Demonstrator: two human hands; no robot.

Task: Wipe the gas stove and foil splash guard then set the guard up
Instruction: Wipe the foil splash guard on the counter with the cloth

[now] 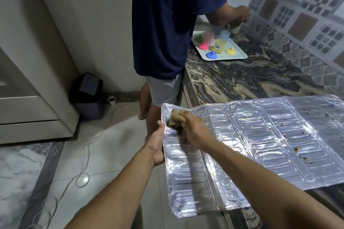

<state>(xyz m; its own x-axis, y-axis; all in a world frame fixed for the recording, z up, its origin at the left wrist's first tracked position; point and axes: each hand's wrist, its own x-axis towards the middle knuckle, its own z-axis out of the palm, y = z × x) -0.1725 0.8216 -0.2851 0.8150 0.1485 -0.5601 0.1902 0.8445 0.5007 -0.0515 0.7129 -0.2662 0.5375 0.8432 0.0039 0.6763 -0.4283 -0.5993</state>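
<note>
The silver foil splash guard (260, 141) lies flat and unfolded on the dark marbled counter (242, 80), its left panel sticking out past the counter's front edge. My left hand (157, 143) grips that panel's left edge, thumb on top. My right hand (193, 130) grips a tan sponge (177, 117) and presses it on the far left corner of the guard. Brown and green food specks dot the guard's right panels. The gas stove is out of view.
Another person in a dark blue shirt (167, 24) stands at the counter just beyond the guard. A tray (240, 55) with coloured cups sits farther back. A dark bin (87, 95) and a loose cable (83, 154) are on the floor at left.
</note>
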